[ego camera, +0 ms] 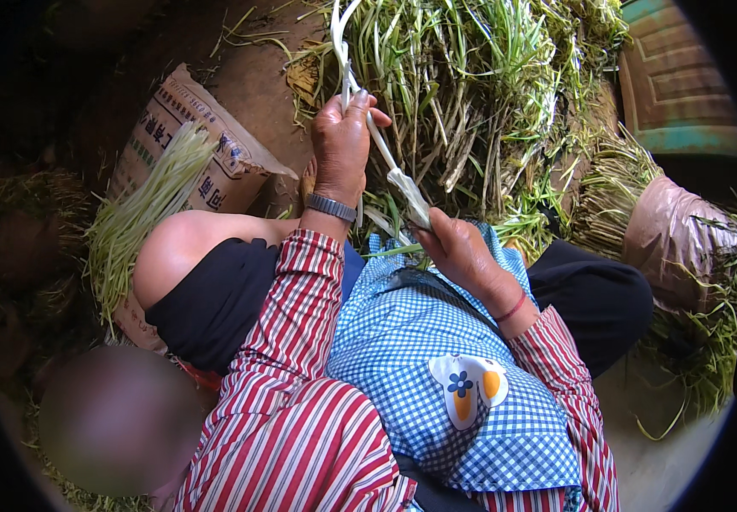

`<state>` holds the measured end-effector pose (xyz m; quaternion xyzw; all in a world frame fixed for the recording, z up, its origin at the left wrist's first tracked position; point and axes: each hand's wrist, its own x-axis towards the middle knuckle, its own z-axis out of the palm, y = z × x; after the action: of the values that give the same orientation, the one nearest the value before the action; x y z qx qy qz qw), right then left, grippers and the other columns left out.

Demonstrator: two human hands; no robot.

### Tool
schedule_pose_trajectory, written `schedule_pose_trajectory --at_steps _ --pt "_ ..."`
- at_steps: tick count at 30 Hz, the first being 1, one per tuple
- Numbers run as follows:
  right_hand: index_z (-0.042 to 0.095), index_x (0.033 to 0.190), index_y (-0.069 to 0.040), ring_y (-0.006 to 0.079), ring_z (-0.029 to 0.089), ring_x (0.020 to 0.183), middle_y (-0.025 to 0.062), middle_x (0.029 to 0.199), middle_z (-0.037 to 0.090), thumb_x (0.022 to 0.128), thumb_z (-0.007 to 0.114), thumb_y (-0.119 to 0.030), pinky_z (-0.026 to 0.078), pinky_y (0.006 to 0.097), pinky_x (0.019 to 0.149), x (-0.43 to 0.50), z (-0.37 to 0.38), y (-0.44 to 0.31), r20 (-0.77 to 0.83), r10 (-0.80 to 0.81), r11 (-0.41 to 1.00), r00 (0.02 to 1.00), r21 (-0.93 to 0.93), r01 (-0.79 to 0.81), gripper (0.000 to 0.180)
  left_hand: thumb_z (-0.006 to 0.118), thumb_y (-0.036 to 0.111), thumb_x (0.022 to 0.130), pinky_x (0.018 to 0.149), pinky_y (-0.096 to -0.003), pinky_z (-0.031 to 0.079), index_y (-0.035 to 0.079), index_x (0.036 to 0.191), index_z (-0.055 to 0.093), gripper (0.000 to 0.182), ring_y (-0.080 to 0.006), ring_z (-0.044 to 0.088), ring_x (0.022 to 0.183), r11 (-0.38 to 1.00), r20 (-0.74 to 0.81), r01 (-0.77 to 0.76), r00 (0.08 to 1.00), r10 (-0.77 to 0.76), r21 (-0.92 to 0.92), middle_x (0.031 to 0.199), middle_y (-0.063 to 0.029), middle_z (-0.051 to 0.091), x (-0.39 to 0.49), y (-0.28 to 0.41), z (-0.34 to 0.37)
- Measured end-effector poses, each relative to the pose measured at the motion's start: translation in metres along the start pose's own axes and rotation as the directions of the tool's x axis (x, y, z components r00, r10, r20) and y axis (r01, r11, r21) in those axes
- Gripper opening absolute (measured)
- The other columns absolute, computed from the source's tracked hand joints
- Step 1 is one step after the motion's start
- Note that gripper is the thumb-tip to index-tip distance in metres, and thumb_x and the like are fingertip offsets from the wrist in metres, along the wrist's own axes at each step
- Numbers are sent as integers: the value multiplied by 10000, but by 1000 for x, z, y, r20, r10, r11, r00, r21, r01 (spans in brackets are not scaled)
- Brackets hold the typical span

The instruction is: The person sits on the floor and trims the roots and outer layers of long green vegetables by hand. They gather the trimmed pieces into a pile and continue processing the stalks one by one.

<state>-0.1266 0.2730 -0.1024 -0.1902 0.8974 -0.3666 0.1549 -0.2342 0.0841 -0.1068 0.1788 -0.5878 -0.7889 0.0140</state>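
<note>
My left hand point(343, 137), with a watch on the wrist, grips a long pale plant stalk point(379, 142). The stalk's upper end bends up past my fingers to the top of the picture. Lower down and to the right, my right hand point(461, 249) pinches a loose whitish sheath point(411, 192) around the stalk's lower end. Both hands are above my lap, over a blue checked apron point(432, 320). Just beyond them lies a large heap of leafy green plants with long stalks point(458, 83). My right palm hides the sheath's end.
Left of my bare knee, a bundle of pale green stalks point(151, 192) rests on a printed paper sack point(176, 134). At right, a pinkish plastic wrap point(675, 243) surrounds bundled stems point(611, 198). A worn brown and green panelled object point(682, 83) stands behind. Plant scraps point(701, 358) litter the floor.
</note>
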Motion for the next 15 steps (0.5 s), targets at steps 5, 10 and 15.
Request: schedule_pose_trajectory --at_steps 5,10,15 --pt "486 879 -52 406 627 629 189 661 613 905 604 -165 493 496 546 -23 12 8 5 59 991 998 -117 -58 166 528 186 1001 659 -259 456 3 951 625 212 -109 595 634 997 -51 -68 996 69 21 694 -64 679 1 -5 -2" --pt "554 862 -37 390 660 662 194 694 644 864 562 -125 520 491 591 -52 22 35 174 134 948 975 -308 -76 88 504 207 1012 677 -271 455 19 971 622 225 -104 588 648 995 -190 -74 978 85 63 719 -49 670 10 17 -15" --pt "620 775 -35 373 683 687 188 729 674 844 524 -144 535 481 623 -65 34 71 193 195 879 962 -470 -85 161 505 224 1015 720 -283 442 8 976 617 246 -97 583 686 996 -180 -84 980 83 2 735 -63 679 5 15 -13"
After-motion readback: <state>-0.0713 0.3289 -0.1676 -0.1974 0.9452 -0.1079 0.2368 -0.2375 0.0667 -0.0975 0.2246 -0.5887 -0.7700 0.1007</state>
